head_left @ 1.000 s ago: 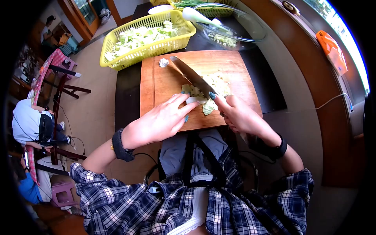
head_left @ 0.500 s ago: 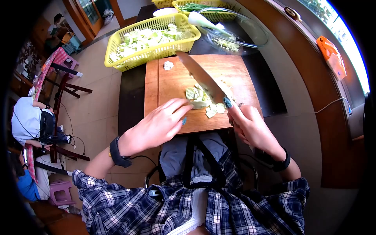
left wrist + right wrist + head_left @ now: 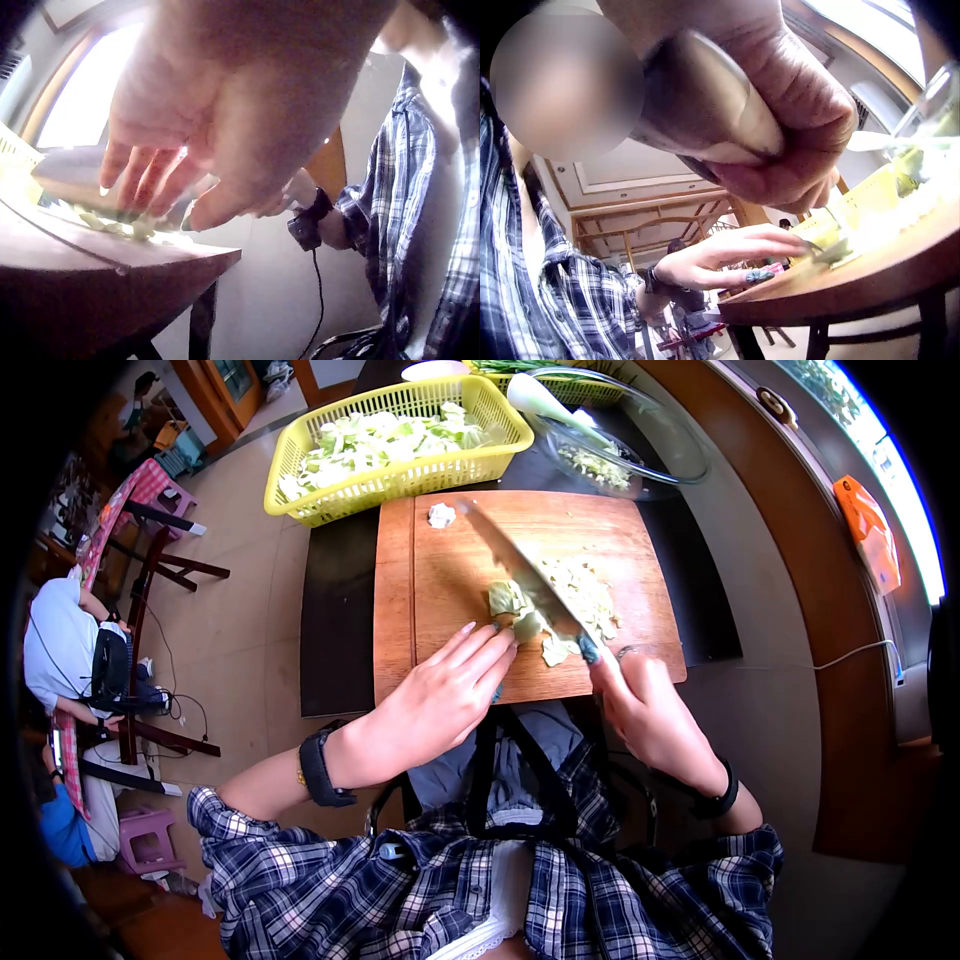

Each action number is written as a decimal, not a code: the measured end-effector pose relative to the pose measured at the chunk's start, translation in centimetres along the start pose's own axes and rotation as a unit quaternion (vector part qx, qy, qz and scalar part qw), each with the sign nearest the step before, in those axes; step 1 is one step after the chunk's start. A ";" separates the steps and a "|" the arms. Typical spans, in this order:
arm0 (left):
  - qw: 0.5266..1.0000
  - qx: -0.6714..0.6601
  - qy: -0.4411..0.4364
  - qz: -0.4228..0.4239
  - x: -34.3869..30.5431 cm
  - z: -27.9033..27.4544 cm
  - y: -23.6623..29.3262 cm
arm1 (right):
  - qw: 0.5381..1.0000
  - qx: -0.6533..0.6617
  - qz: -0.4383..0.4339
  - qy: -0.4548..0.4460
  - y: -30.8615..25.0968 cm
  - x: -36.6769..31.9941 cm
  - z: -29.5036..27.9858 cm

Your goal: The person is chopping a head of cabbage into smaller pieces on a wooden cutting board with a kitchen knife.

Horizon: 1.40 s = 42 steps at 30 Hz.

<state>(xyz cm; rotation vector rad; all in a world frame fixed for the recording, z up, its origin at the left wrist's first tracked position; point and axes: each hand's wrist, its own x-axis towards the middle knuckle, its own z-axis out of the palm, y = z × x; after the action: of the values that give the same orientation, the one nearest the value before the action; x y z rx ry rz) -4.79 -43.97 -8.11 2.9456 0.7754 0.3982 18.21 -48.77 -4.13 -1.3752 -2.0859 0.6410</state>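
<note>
Dark table (image 3: 335, 630) bears the board (image 3: 445, 565), set at its near edge, likely for easy reach; yellow basket (image 3: 430, 473) just beyond, presumably handy for the cut pieces. Knife (image 3: 519, 564) slants over mid-board. Right hand (image 3: 650, 710) curled round its near end, probably for control. Left hand (image 3: 440, 695) fairly flat, gripping nothing, fingertips at the leaves (image 3: 506, 598), seemingly steadying them beside the blade; chopped bits (image 3: 592, 595) opposite
</note>
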 end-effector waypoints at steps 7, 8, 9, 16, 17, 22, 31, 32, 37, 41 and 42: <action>1.000 -0.002 -0.014 -0.009 -0.1 0.3 0.2 | 0.985 0.044 0.156 -0.066 -0.1 0.9 -0.1; 1.000 -0.017 0.001 -0.014 0.0 0.2 0.2 | 0.955 0.106 0.256 -0.110 -0.5 1.3 -0.5; 0.999 -0.031 0.016 -0.020 0.0 0.1 0.2 | 0.955 0.106 0.255 -0.110 -0.5 1.2 -0.4; 0.981 -0.116 0.080 -0.131 2.7 -0.1 1.3 | 0.941 0.168 0.291 -0.047 0.0 0.3 -0.9; 0.980 -0.117 0.082 -0.136 3.1 0.2 1.2 | 0.940 0.192 0.281 -0.036 0.1 0.1 -1.0; 0.979 -0.109 0.103 -0.142 3.8 1.3 0.8 | 0.955 0.178 0.232 -0.043 0.1 -0.3 -1.4; 0.942 -0.094 0.193 -0.258 -0.7 1.0 2.1 | 0.969 0.175 0.161 -0.069 0.3 -0.9 -0.1; 0.938 -0.084 0.204 -0.265 -0.9 1.4 2.3 | 0.948 0.216 0.217 -0.090 -0.4 -0.4 0.1; 0.918 -0.079 0.263 -0.287 -1.2 2.3 3.2 | 0.933 0.215 0.251 -0.145 -1.2 0.9 1.0; 0.909 -0.077 0.276 -0.304 -1.2 3.3 3.6 | 0.960 0.166 0.192 -0.117 -0.5 0.9 1.6; 0.907 -0.056 0.287 -0.303 -1.0 3.6 3.7 | 0.960 0.164 0.193 -0.118 -0.7 1.0 1.4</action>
<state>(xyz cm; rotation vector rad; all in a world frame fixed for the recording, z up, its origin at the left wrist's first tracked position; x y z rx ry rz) -2.93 -47.68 -11.29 2.2937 1.5869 1.2046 16.46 -48.25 -4.53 -1.5787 -1.7783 1.3065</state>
